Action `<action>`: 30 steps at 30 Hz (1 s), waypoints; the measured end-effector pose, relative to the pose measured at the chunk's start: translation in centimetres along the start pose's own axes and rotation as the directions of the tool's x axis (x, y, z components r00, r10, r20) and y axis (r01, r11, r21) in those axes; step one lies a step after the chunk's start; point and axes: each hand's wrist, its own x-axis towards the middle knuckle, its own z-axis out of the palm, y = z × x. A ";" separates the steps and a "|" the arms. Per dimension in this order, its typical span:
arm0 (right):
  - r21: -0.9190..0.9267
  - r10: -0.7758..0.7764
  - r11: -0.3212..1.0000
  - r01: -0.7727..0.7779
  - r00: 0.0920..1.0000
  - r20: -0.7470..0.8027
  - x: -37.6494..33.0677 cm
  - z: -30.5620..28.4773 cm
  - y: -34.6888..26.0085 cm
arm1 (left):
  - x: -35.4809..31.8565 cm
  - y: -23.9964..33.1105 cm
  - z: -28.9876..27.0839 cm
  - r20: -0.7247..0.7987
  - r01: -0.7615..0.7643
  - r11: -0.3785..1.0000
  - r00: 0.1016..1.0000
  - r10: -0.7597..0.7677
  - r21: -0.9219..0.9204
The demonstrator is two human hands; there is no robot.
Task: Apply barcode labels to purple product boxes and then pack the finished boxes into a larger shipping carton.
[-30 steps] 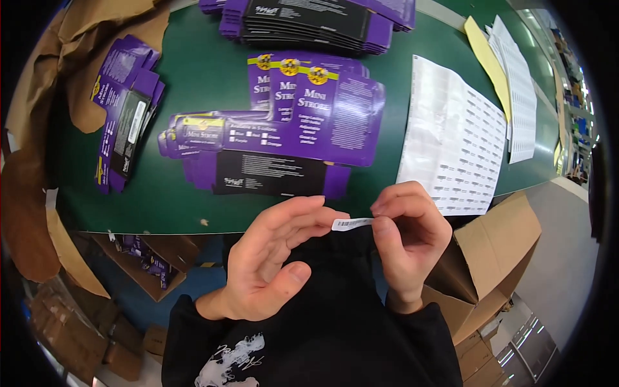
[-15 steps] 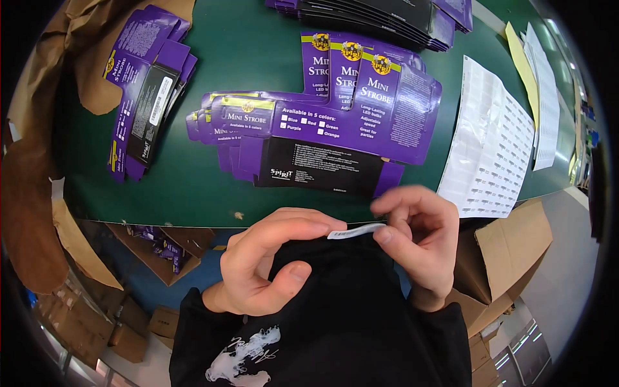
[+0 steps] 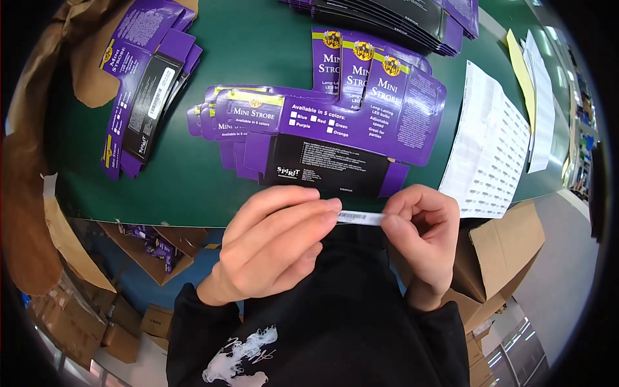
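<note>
Between my two hands a small white barcode sticker point(image 3: 361, 218) is stretched level, just in front of the table's near edge. The fingertips of my left hand point(image 3: 274, 242) close on its left end. My right hand point(image 3: 424, 238) pinches its right end between thumb and curled forefinger. Right beyond the hands lies a fanned stack of flat purple and black cartons point(image 3: 335, 164); the black panel of the top one faces up and shows no sticker. At the left, another small pile of flat cartons point(image 3: 138, 97) has a white barcode sticker point(image 3: 161, 92) on its black panel.
A sheet of barcode labels point(image 3: 483, 148) lies to the right, with yellow and white papers point(image 3: 532, 97) past it. More stacked cartons point(image 3: 393, 19) sit at the far side of the green table point(image 3: 248, 39). Open cardboard boxes point(image 3: 509, 251) stand below the table's edge at both sides.
My left fingers have closed onto the sticker's left end. Both hands have moved slightly away from me, and the sticker has turned its printed face up.
</note>
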 end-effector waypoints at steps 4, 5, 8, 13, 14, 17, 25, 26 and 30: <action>-0.254 -0.057 0.967 0.032 0.994 -0.093 0.3 0.6 -0.2 | -0.6 -0.1 0.5 -0.183 0.020 0.997 0.983 -0.005 0.080; -0.266 -0.057 0.964 0.028 0.993 -0.103 0.3 0.6 -0.3 | -0.6 -0.2 0.4 -0.183 0.019 0.997 0.983 -0.004 0.081; -0.301 -0.057 0.954 0.016 0.990 -0.129 0.4 0.8 -0.5 | -0.3 -0.3 -0.3 -0.272 0.038 0.991 0.962 -0.003 0.124; -0.354 -0.054 0.935 -0.011 0.983 -0.174 0.7 1.1 -0.9 | 1.1 -0.4 -1.1 -0.055 -0.094 0.969 0.992 0.109 0.229; -0.364 -0.053 0.931 -0.017 0.982 -0.183 0.7 1.2 -1.0 | 1.2 -0.4 -0.8 -0.043 -0.092 0.964 0.993 0.106 0.251; -0.355 -0.048 0.935 -0.025 0.979 -0.197 1.0 1.8 -1.5 | 1.4 -0.7 -0.3 -0.017 -0.088 0.951 0.995 0.098 0.297; -0.394 -0.054 0.918 -0.035 0.976 -0.211 1.1 1.8 -1.2 | 1.5 -1.4 -0.3 0.054 -0.004 0.950 0.998 -0.013 0.311; -0.401 -0.058 0.915 -0.033 0.975 -0.213 1.1 1.8 -1.2 | 1.5 -1.4 -0.3 0.062 0.006 0.952 0.998 -0.026 0.305; -0.425 -0.068 0.905 -0.026 0.977 -0.204 1.2 1.7 -1.0 | 1.6 -1.4 -0.3 0.076 0.033 0.956 0.995 -0.057 0.291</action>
